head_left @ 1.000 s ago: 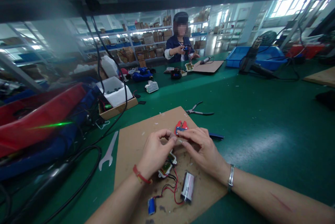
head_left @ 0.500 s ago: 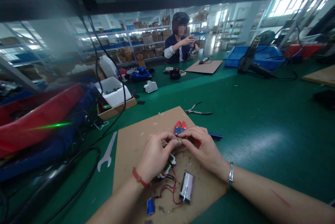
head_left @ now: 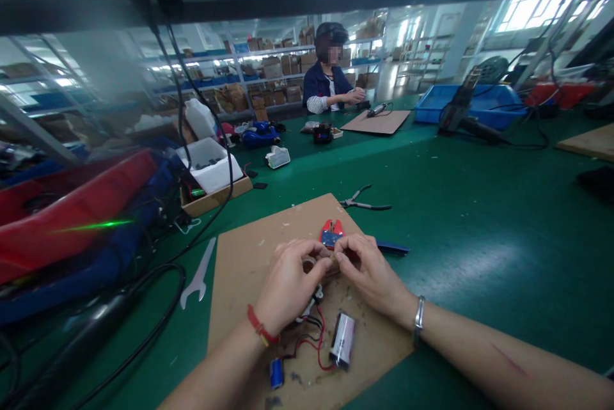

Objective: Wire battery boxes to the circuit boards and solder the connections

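Note:
My left hand (head_left: 293,277) and my right hand (head_left: 374,272) meet fingertip to fingertip above the brown board (head_left: 249,269). Both are closed in a pinch on something small, too hidden to name. Partly covered by my left hand is a white-edged part (head_left: 316,295), from which red and black wires (head_left: 320,339) run. These wires lead to a silver-wrapped pack (head_left: 342,339) and a small blue cylinder (head_left: 276,373) on the board. Just beyond my fingers lies a red and blue crimping tool (head_left: 332,235), its handle reaching right.
Grey pliers (head_left: 364,205) lie past the board, a wrench (head_left: 199,275) at its left. Red bin (head_left: 77,205) and black cables stand left; a white box (head_left: 211,167) is behind. Across the green table (head_left: 460,218) are a blue bin (head_left: 470,103), heat gun (head_left: 463,116) and a seated person (head_left: 330,77).
My fingertips have shifted slightly, with the right fingers more curled. The person across has lowered their raised hand to the table. The view has moved a little.

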Motion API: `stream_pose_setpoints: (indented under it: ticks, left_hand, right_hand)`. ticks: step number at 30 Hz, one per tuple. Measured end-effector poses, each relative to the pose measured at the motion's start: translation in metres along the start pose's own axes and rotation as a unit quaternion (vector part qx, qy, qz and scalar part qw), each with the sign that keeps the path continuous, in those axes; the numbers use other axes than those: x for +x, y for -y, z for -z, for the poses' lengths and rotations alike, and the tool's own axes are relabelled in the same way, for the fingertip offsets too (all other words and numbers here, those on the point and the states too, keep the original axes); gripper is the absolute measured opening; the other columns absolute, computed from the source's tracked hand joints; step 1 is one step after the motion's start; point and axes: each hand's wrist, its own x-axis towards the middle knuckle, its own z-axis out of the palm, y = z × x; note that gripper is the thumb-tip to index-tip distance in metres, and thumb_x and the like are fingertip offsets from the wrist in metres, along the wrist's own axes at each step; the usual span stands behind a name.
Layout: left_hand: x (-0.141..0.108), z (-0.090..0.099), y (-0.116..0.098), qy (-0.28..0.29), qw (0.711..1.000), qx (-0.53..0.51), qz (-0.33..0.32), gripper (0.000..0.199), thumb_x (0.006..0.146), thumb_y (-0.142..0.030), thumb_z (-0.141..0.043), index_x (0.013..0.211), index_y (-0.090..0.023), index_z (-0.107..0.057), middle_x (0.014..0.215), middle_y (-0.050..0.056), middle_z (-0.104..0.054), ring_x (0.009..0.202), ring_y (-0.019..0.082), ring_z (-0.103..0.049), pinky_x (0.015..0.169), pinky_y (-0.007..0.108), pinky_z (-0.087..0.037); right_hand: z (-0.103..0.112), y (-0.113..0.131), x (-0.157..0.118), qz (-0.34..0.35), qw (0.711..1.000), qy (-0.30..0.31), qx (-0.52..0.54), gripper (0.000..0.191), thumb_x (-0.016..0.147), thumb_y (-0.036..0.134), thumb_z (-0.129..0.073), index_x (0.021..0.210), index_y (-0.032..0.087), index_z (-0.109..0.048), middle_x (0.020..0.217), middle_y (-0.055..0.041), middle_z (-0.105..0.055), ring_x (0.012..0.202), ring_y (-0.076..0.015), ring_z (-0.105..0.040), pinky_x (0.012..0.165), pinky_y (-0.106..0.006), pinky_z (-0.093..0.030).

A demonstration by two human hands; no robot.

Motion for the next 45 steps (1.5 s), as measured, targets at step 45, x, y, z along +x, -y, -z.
stream_pose_setpoints:
  ticks: [45]
  left_hand:
    - [0.003,-0.003,0.026,-0.171,0.979,0.103,-0.047,0.015,0.089,-0.026,-0.043,0.079,-0.019,-0.052,0.081,0.003,-0.059,0.08,0.02,-0.053,0.074,0.032,-0.034]
  right_hand:
    - [0.055,-0.009,0.014,-0.17,0.945,0.07,0.27,0.038,0.094,0.039,-0.037,0.123,0.018,-0.052,0.104,-0.0121,-0.065,0.089,-0.0235,-0.064,0.082,-0.043,-0.052]
